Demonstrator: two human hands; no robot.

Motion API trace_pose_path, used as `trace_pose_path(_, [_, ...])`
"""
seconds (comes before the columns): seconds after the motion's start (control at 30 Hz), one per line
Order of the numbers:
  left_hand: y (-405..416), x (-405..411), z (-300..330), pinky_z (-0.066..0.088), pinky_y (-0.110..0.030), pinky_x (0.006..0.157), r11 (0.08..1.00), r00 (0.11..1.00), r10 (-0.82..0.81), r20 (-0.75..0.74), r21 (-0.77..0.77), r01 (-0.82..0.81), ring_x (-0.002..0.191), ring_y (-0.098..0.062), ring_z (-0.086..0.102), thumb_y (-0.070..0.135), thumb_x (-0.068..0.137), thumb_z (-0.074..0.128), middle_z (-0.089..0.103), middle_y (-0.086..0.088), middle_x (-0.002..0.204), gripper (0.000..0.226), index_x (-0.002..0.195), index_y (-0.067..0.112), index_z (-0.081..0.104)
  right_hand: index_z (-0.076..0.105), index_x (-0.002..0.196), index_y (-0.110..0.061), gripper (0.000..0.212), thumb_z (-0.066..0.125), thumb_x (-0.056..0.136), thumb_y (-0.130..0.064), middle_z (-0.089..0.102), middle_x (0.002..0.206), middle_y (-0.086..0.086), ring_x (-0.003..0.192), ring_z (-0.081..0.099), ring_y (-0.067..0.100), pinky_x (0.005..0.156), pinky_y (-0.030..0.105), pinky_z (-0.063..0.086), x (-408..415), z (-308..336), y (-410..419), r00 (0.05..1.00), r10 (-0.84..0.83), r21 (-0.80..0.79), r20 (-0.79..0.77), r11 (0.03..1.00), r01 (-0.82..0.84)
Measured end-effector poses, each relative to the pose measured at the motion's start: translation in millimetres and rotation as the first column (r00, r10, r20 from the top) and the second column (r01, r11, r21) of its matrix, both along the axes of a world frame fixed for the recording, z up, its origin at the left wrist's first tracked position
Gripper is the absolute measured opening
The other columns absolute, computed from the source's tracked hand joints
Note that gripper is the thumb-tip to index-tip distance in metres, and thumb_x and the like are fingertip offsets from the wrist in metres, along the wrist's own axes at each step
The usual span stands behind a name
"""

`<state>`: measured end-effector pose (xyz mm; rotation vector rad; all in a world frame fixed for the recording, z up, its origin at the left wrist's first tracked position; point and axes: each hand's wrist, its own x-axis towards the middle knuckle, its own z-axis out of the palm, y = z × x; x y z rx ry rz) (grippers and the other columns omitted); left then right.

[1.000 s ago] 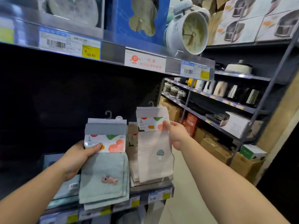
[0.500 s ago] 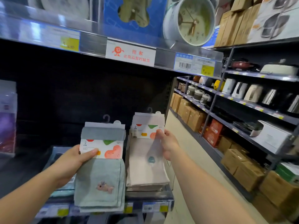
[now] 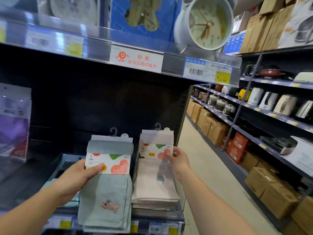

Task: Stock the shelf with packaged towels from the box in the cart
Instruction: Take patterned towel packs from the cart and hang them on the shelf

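Holding a green towel pack by its printed card band, the left hand has its grip closed on the pack's left edge: the thumb lies flat across the front of the band and the fingers are hidden behind. The pack hangs upright from that grip, so most of the cloth, with a small pink fish stitched on it, drops below the hand and overlaps the front edge of the shelf. A clear hook sticks up from its top.

Just to the right, a stack of pink towel packs rests on the shelf, leaning back, with the same kind of card band and hook on top. The right hand is at the stack's right edge, level with the band. Its fingers curl onto the front pack's right side, through a blurred clear wrapper, and the grip looks lightly closed on that edge rather than clamped; how firm it is I cannot tell. The two packs stand side by side, nearly touching.

Above, another shelf edge carries a white sign with red print and a price tag, and a pale clock stands on top. Purple packs stand at far left.
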<state>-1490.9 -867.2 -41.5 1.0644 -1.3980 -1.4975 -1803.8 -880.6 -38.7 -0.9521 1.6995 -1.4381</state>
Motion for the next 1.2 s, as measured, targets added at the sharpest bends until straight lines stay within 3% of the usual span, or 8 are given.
trace_pose_path(0.17, [1.4,-5.2,0.1,0.054,-0.043,0.087,1.0,1.0,0.002,0.008,0.004,-0.002,0.094,-0.026,0.075,0.069,0.013,0.091,0.078,-0.008,0.103,0.118,0.112,0.009,0.067,0.053,0.084,-0.029,0.015,0.06,0.097,-0.033,0.061,0.085,-0.005,0.084,0.065,0.022,0.078,0.04,0.056,1.8,-5.6,-5.5,0.957,-0.108,0.052,-0.27,0.991,0.127])
trace_pose_path(0.37, [2.0,-5.8,4.1,0.053,-0.048,0.094,1.0,1.0,0.004,0.022,0.019,-0.004,0.096,-0.026,0.074,0.068,0.028,0.091,0.077,-0.008,0.107,0.104,0.112,0.011,0.066,0.052,0.098,-0.025,0.008,0.057,0.099,-0.031,0.058,0.084,-0.009,0.075,0.057,0.012,0.069,0.031,0.05,4.0,-9.0,-9.1,0.942,-0.143,0.066,-0.304,0.983,0.17])
trace_pose_path(0.47, [0.9,-3.4,8.3,0.054,-0.043,0.089,1.0,0.999,-0.011,0.048,0.016,0.01,0.094,-0.022,0.075,0.07,0.017,0.09,0.078,-0.005,0.105,0.115,0.113,0.012,0.066,0.052,0.102,-0.025,0.009,0.056,0.099,-0.032,0.06,0.091,-0.005,0.076,0.056,0.013,0.072,0.031,0.049,3.8,-9.8,-9.3,0.936,-0.145,0.082,-0.322,0.98,0.18])
trace_pose_path(0.77, [-0.1,-2.1,46.0,0.054,-0.04,0.083,0.99,0.988,-0.136,0.079,-0.037,0.139,0.101,-0.024,0.073,0.065,0.024,0.093,0.076,-0.005,0.113,0.112,0.122,0.017,0.065,0.052,0.129,-0.016,0.039,0.066,0.094,-0.025,0.064,0.116,0.002,0.085,0.058,0.015,0.076,0.027,0.048,5.5,18.4,9.6,0.917,-0.129,0.069,-0.377,0.984,0.167])
trace_pose_path(0.87, [-3.4,-10.2,62.5,0.054,-0.039,0.084,0.986,0.987,-0.159,0.03,-0.042,0.16,0.104,-0.026,0.072,0.056,0.035,0.096,0.075,-0.007,0.115,0.106,0.126,0.014,0.063,0.058,0.116,-0.009,0.021,0.062,0.097,-0.017,0.066,0.091,-0.001,0.057,0.065,0.005,0.057,0.017,0.052,16.5,43.7,25.4,0.971,0.002,0.009,-0.24,1.0,0.0])
trace_pose_path(1.03, [-7.3,-33.1,85.6,0.059,-0.031,0.073,0.989,0.991,-0.132,-0.03,-0.066,0.13,0.096,-0.022,0.075,0.052,0.031,0.097,0.077,-0.007,0.108,0.102,0.12,0.015,0.064,0.065,0.114,-0.009,0.049,0.042,0.101,-0.05,0.071,0.092,0.01,0.086,0.068,0.029,0.081,0.043,0.058,39.7,84.1,50.9,0.877,0.465,-0.042,0.119,0.885,-0.463])
trace_pose_path(1.13, [-6.8,-49.5,95.5,0.057,-0.033,0.077,0.992,0.992,-0.108,-0.066,-0.074,0.103,0.094,-0.022,0.074,0.027,0.077,0.079,0.077,-0.007,0.104,0.05,0.122,0.011,0.063,0.062,0.118,-0.021,0.031,0.054,0.097,-0.043,0.072,0.109,0.004,0.103,0.068,0.029,0.086,0.044,0.057,50.3,98.5,62.2,0.815,0.58,-0.036,-0.022,0.814,-0.58])
trace_pose_path(1.2, [-5.2,-58.6,98.8,0.056,-0.036,0.083,0.995,0.99,-0.091,-0.109,-0.055,0.085,0.098,-0.024,0.073,0.019,0.087,0.07,0.077,-0.008,0.107,0.038,0.123,0.009,0.062,0.059,0.12,-0.018,0.032,0.067,0.091,-0.026,0.073,0.109,0.004,0.097,0.071,0.023,0.082,0.039,0.059,51.7,104.3,63.8,0.846,0.526,-0.1,-0.086,0.84,-0.533])
